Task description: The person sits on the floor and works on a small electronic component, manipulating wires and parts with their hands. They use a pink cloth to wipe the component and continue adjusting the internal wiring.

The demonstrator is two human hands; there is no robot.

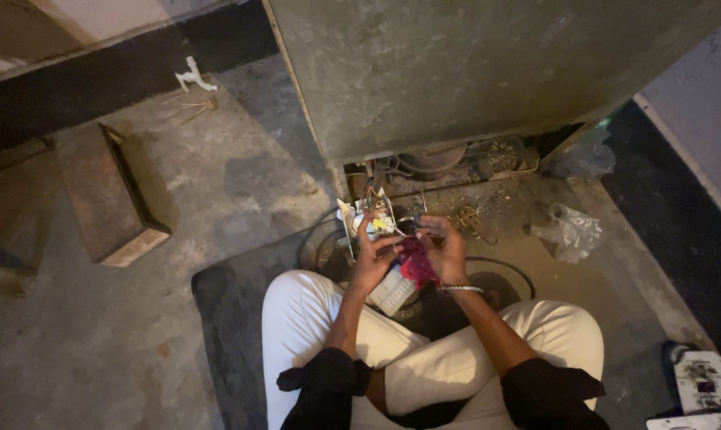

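Knees in white trousers [313, 318], two, crossed on grey floor [201, 199]. Left hand [374, 253] curled round one white electrical part [374, 219]; right hand [444, 248] pinching one red cloth [416, 264]. Metal cabinet [456, 72] edge just beyond. Open floor leftward; one wooden block [110, 203] well apart.

Concrete floor [217, 183]: wooden block [110, 199] at left, crumpled plastic bag [571, 231] at right, dark mat [233, 295] near, metal cabinet [456, 72] far.
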